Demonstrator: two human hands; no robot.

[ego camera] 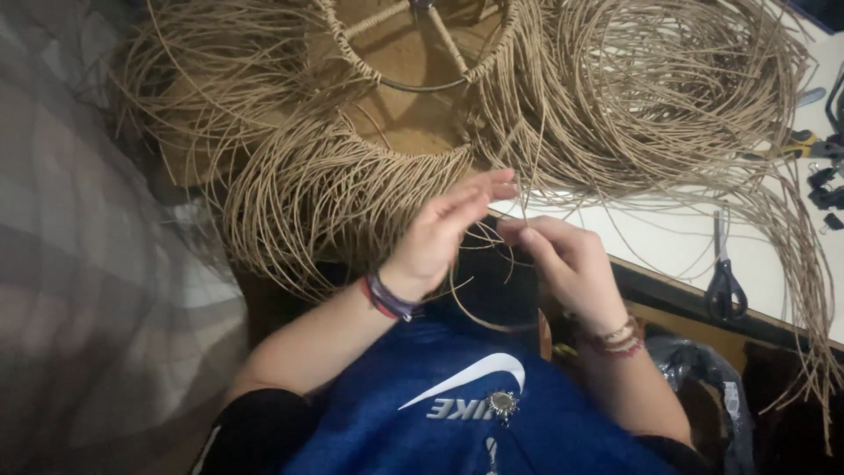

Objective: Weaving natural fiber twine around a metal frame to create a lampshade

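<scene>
Blue shirt front [440,413] fills the bottom of the head view, nearest the camera, with both forearms rising from it.

Left hand [444,230]: fingers long and nearly flat, only narrowly parted, touching a thin tan cord strand [526,189] that runs up toward the weave. Right hand [563,259]: fingertips pinched on the same strand just beside the left; a loose loop of it hangs below both hands.

Strand leads to the cord-wrapped wire frame [413,53], a ring with spokes whose fringe of loose cords [325,189] drapes toward me. More cord lies coiled [668,97] on the white tabletop [668,242]; scissors [724,286] rest near its edge, well apart from the hands.

Judgement: one strand is singled out and being worked between the fingers. Next move calls for steady tension and keeping it clear of neighbouring cords.
</scene>
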